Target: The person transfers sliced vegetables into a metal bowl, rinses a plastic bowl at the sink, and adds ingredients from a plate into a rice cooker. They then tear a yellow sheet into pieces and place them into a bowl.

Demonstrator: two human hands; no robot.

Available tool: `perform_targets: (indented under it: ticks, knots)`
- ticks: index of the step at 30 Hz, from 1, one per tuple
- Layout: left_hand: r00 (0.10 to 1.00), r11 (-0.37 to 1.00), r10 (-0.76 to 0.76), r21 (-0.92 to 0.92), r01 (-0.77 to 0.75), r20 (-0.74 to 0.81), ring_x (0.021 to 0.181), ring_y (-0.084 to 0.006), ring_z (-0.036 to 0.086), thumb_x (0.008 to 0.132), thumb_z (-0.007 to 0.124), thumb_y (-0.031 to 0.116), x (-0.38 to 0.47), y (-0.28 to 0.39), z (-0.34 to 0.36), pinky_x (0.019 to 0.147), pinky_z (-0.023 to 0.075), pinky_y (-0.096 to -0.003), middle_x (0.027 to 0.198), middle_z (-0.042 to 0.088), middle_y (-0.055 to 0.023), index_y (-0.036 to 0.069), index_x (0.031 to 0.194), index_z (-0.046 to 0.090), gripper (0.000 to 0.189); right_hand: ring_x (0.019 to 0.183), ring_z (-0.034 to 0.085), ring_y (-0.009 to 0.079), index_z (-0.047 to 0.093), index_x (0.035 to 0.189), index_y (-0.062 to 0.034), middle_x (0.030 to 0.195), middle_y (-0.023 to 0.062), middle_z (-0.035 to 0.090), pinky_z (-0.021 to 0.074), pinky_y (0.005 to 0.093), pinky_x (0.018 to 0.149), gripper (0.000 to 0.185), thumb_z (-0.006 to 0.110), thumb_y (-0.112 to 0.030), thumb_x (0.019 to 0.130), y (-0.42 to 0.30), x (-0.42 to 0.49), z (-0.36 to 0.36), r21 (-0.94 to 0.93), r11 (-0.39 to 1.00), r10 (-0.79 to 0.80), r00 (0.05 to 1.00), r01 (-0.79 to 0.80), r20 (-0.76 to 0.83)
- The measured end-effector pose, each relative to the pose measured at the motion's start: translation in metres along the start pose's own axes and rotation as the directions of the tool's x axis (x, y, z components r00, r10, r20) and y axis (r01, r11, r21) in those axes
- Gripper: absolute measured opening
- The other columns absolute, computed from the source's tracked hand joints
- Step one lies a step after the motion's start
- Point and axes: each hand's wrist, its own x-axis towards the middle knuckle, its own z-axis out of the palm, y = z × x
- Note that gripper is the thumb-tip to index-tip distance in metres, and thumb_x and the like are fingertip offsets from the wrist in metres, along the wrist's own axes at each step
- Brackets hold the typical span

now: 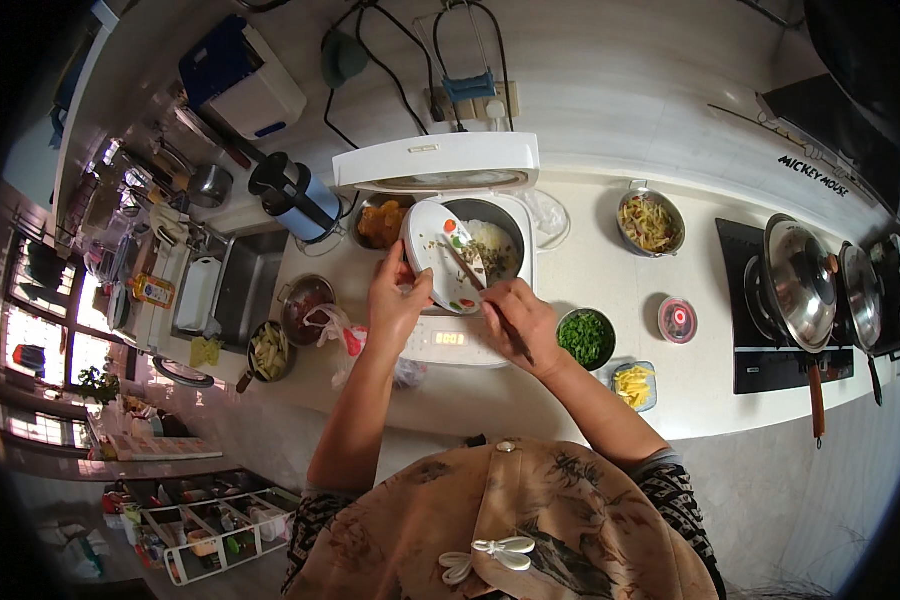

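Observation:
A white rice cooker (530,217) stands before me with its lid (435,154) raised and its panel display lit. White food, probably rice, with chopped brownish-green bits (500,259) lies in its dark inner pot (511,212). My left hand (399,292) grips the rim of a white plate (429,259) with printed vegetables, tilted over the pot. Chopped bits cling to the plate. In my right hand (523,322) is a slim brown wooden utensil (461,262), its tip against the plate's face. Whether it is one piece or a pair of chopsticks, I cannot tell.
Right of the cooker are a bowl of chopped greens (586,339), a dish of yellow strips (634,386), a round lidded tub (677,320) and a pot of shredded food (651,223). Lidded pans (799,285) sit on the hob. Leftward stand an orange-filled bowl (380,223), a kettle (300,199) and the sink (251,285).

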Motion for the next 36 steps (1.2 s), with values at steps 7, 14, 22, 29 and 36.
perform_targets:
  ticks: [7, 14, 22, 29, 36]
  knots:
    - [0.999, 0.998, 0.044, -0.047, -0.043, 0.014, 0.081, -0.0116, 0.057, 0.083, 0.067, 0.004, -0.004, 0.001, -0.001, 0.059, 0.0564, -0.0272, 0.096, 0.054, -0.0067, -0.005, 0.141, 0.035, 0.066, 0.061, 0.062, 0.0250, 0.061, 0.090, -0.0068, 0.084, 0.0076, 0.059, 0.0515, 0.0337, 0.052, 0.018, 0.070, -0.002, 0.076, -0.006, 0.006, -0.006, -0.044, 0.998, 0.043, 0.999, -0.043, 0.016]
    - [0.999, 0.999, 0.035, -0.037, -0.034, 0.009, 0.087, -0.0126, 0.056, 0.084, 0.067, 0.004, -0.006, 0.002, -0.002, 0.060, 0.0570, -0.0274, 0.098, 0.053, -0.0072, -0.005, 0.141, 0.035, 0.066, 0.062, 0.063, 0.0256, 0.062, 0.090, -0.0057, 0.083, 0.0080, 0.061, 0.0513, 0.0346, 0.051, 0.014, 0.069, -0.002, 0.077, -0.010, 0.001, -0.008, -0.114, 0.986, 0.125, 0.992, -0.121, 0.032]
    - [0.998, 0.998, 0.059, -0.012, -0.059, -0.009, 0.089, -0.0136, 0.056, 0.083, 0.066, 0.003, -0.008, -0.001, -0.005, 0.060, 0.0577, -0.0288, 0.101, 0.051, -0.0078, -0.006, 0.139, 0.037, 0.064, 0.061, 0.062, 0.0262, 0.063, 0.093, -0.0058, 0.083, 0.0090, 0.059, 0.0507, 0.0346, 0.052, 0.018, 0.068, -0.001, 0.076, -0.008, -0.008, -0.014, -0.085, 0.990, 0.115, 0.992, -0.112, 0.042]
    - [0.995, 0.995, 0.094, -0.020, -0.095, -0.039, 0.087, -0.0128, 0.055, 0.083, 0.066, 0.003, -0.005, -0.007, -0.009, 0.058, 0.0571, -0.0275, 0.101, 0.051, -0.0077, -0.002, 0.139, 0.040, 0.062, 0.062, 0.062, 0.0248, 0.064, 0.091, -0.0040, 0.084, 0.0104, 0.061, 0.0499, 0.0325, 0.054, 0.012, 0.066, 0.000, 0.080, -0.009, -0.017, -0.022, -0.090, 0.990, 0.115, 0.990, -0.108, 0.081]
    - [0.993, 0.994, 0.098, -0.050, -0.102, -0.064, 0.083, -0.0114, 0.055, 0.082, 0.066, 0.003, -0.005, -0.010, -0.012, 0.058, 0.0567, -0.0266, 0.100, 0.051, -0.0064, -0.001, 0.139, 0.041, 0.062, 0.066, 0.062, 0.0256, 0.064, 0.093, -0.0016, 0.084, 0.0117, 0.061, 0.0499, 0.0321, 0.056, 0.013, 0.064, 0.001, 0.081, -0.011, -0.018, -0.029, -0.013, 0.993, 0.121, 0.982, -0.120, 0.146]
